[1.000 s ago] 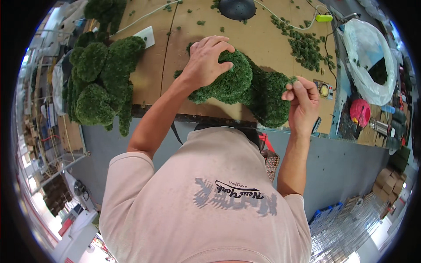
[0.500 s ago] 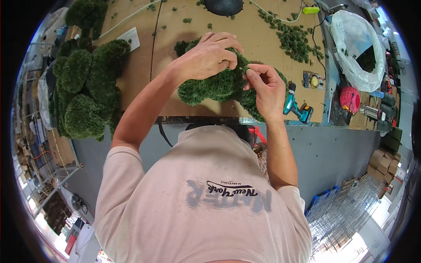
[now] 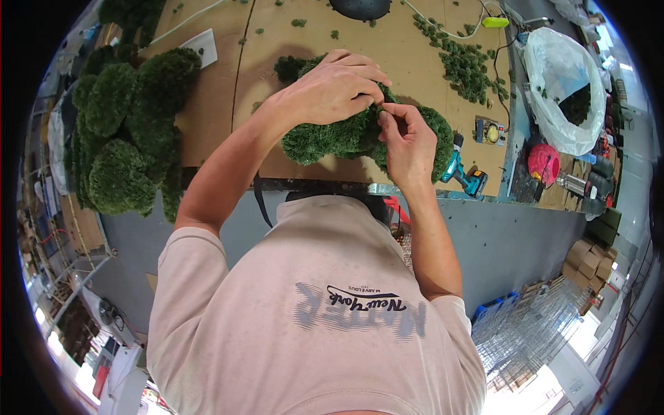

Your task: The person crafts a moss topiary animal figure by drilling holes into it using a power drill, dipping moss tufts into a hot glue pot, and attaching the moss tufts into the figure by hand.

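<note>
A bushy piece of artificial greenery with rounded lobes lies on the work table in front of me. My left hand rests across its top, fingers bent down around the foliage. Thumb and forefinger of my right hand are pinched together on a small green sprig, close to the left fingertips at the middle of the piece. Both sets of fingertips nearly meet there and partly hide the sprig. A teal cordless drill lies just right of my right hand.
More lobed greenery is piled at the table's left edge. Loose green tufts lie on the cardboard-covered table. A dark dome sits at the far edge. To the right are a clear plastic bag and a pink container.
My right hand has moved slightly left, bringing the pinched sprig against the greenery beside my left fingertips. My left hand stays on the piece. The whole view has shifted a little.
</note>
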A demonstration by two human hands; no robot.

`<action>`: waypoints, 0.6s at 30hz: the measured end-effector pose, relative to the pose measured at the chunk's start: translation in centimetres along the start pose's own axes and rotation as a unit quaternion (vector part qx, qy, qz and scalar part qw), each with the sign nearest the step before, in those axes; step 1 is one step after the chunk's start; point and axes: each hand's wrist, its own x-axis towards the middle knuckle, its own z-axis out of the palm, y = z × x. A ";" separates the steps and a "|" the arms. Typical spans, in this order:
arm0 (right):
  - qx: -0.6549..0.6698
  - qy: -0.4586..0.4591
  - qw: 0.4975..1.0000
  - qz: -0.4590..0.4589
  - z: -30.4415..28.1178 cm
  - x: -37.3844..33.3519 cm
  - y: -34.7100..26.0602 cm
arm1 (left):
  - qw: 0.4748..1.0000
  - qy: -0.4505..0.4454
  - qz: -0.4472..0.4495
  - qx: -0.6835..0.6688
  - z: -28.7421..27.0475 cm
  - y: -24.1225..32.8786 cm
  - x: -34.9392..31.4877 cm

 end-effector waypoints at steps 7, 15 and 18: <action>-0.105 0.017 0.994 -0.029 0.5 0.3 -0.2 | 1.000 0.016 0.008 -0.009 0.7 -0.8 -0.4; -0.170 0.005 0.985 -0.018 0.6 0.1 -1.6 | 0.999 0.020 0.013 -0.024 0.8 -1.1 -0.5; -0.186 -0.001 0.982 -0.017 0.7 0.3 -1.6 | 0.999 0.029 0.016 -0.016 1.0 -1.1 -0.6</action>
